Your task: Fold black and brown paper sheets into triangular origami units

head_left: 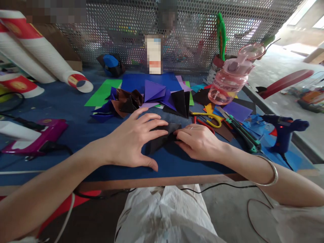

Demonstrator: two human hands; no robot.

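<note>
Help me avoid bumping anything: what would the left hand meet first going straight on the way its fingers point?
Most likely the right hand, beyond the black folded paper that the left hand overlaps in view; depth is unclear, so it might brush that paper first.

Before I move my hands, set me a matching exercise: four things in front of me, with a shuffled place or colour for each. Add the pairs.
1. Nearest black paper
2. Standing glue gun
3. Sports water bottle
4. Stacked paper cups

A. See-through pink
B. White with red bands
C. At the right hand's fingertips
D. Dark blue

Pairs: 1-C, 2-D, 3-A, 4-B
</note>
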